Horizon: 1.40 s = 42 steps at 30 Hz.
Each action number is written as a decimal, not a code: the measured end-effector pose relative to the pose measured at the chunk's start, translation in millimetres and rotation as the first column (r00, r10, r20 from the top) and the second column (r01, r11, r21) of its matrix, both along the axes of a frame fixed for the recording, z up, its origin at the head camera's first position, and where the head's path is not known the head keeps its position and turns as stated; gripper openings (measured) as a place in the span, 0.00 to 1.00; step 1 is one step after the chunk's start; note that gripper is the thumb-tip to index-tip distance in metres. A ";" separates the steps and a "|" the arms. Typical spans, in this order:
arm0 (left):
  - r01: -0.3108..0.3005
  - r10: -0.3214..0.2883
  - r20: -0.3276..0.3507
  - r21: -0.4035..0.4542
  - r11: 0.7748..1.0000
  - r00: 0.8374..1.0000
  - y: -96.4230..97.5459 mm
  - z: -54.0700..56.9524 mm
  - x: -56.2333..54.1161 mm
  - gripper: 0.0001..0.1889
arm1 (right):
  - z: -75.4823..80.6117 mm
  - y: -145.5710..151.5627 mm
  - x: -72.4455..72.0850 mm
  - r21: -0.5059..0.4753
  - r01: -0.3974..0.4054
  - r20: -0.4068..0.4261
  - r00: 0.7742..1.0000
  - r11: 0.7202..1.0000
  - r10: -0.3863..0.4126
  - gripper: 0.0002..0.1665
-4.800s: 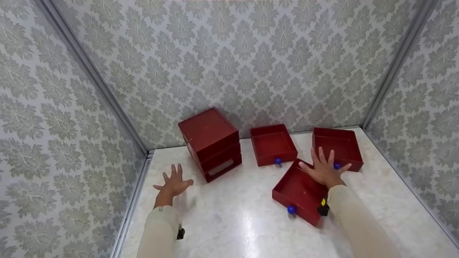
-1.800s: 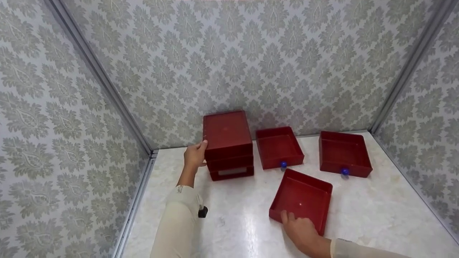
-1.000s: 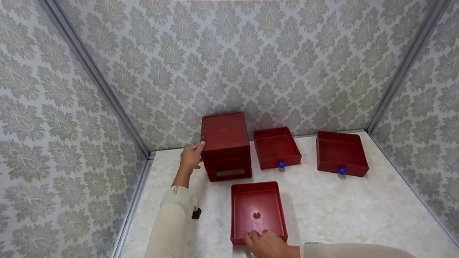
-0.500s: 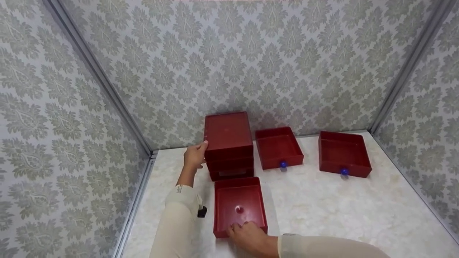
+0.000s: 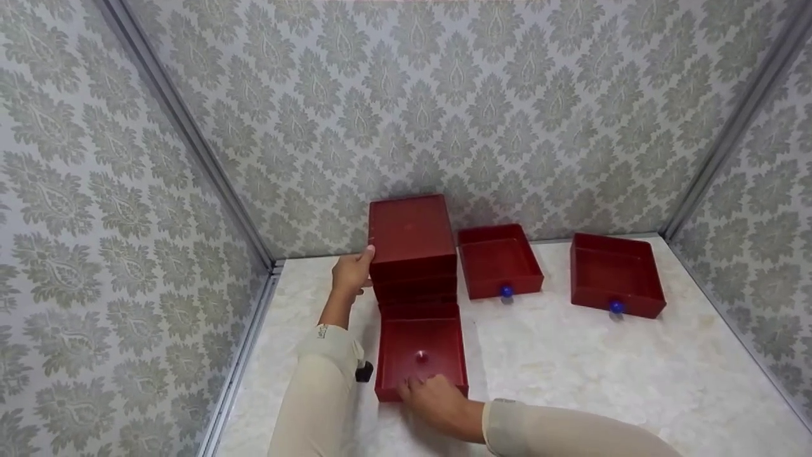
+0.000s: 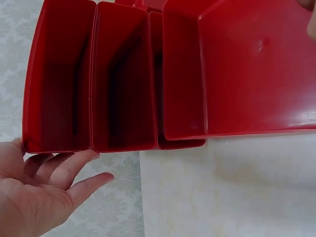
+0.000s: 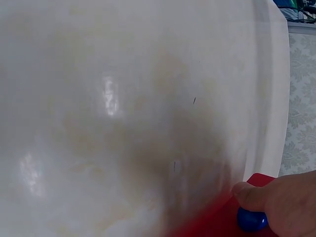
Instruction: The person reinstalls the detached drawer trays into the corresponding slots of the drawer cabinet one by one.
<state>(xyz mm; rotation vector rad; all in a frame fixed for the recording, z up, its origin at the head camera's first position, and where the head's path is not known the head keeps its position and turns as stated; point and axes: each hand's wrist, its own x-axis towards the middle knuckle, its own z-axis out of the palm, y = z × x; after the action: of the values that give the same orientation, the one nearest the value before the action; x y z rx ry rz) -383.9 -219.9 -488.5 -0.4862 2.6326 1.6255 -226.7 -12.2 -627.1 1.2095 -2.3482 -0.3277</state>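
Lettering is running in small dark characters across the cuff of the person's left sleeve, and similar marks are showing on the right sleeve; both are staying too tiny to read from here. The right hand is closing firmly on the front wall of a red plastic drawer, the thumb pressing its outer face beside a round blue knob. That drawer is lying on the pale marbled tabletop, its back end meeting the lowest bay of the red drawer cabinet; whether it is entering, I cannot tell. The left hand is resting loosely spread against the cabinet's left side, thumb touching the top edge. Two more drawers, a nearer one and a farther one, are sitting to the cabinet's right, blue knobs facing the person.
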 end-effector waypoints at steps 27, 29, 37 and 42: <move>0.011 -0.011 -0.002 -0.059 0.998 1.000 2.1 -1.4 1.0 0.31 | 3.4 -1.7 -8.2 0.045 0.016 0.039 0.999 0.999 -0.018 0.11; 0.013 -0.013 0.001 -0.060 0.998 1.000 2.2 -1.8 0.8 0.31 | 5.2 -2.0 -10.0 0.074 0.031 0.093 0.995 0.997 -0.038 0.12; 0.017 -0.017 -0.008 -0.066 0.998 1.000 1.1 -2.4 -0.6 0.31 | 2.9 -3.1 -17.9 0.036 0.061 0.023 0.998 0.998 -0.061 0.13; 0.007 -0.008 -0.008 -0.085 0.996 1.000 2.2 -1.7 -0.5 0.31 | 0.5 -3.6 -27.4 0.032 0.074 -0.003 0.997 0.997 -0.074 0.13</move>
<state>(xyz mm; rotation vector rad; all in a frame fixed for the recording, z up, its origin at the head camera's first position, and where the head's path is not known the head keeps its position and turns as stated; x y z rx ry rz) -384.5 -217.7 -490.2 -0.4723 2.7149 1.5221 -254.1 -15.8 -626.6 1.1379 -2.3993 -0.3925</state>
